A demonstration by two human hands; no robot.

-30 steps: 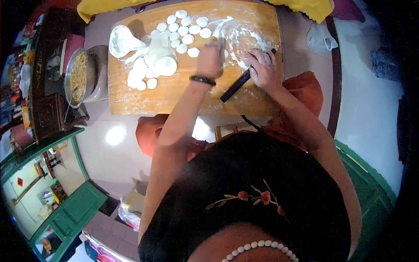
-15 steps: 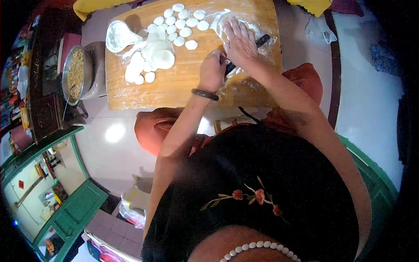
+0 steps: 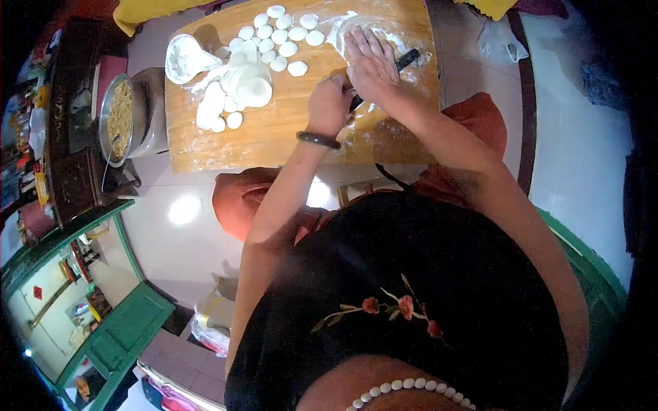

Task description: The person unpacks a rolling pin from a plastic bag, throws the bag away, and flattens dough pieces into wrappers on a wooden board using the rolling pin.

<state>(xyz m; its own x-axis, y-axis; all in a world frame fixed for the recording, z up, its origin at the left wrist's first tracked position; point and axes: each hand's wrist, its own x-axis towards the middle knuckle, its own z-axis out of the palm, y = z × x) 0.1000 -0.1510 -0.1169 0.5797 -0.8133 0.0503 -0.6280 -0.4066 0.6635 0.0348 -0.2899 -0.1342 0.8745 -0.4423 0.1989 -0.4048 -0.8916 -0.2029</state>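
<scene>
My right hand lies palm down with fingers stretched out, its palm across a dark rolling pin on the floured wooden board. My left hand is closed beside the pin's near end; what its fingers hold is hidden. A dark bangle circles the left wrist. White flour is spread around my right fingertips. Left of my hands lie several small dough pieces and an overlapping pile of flat dough wrappers.
A white scoop-shaped container of flour sits on the wooden board at its left. Beyond that edge stands a metal bowl of chopped filling with a utensil in it. A plastic bag lies right of the board.
Both hands have shifted slightly left, and the rolling pin has moved a little up and left with them. The view has shifted slightly; the dough pieces look the same.
</scene>
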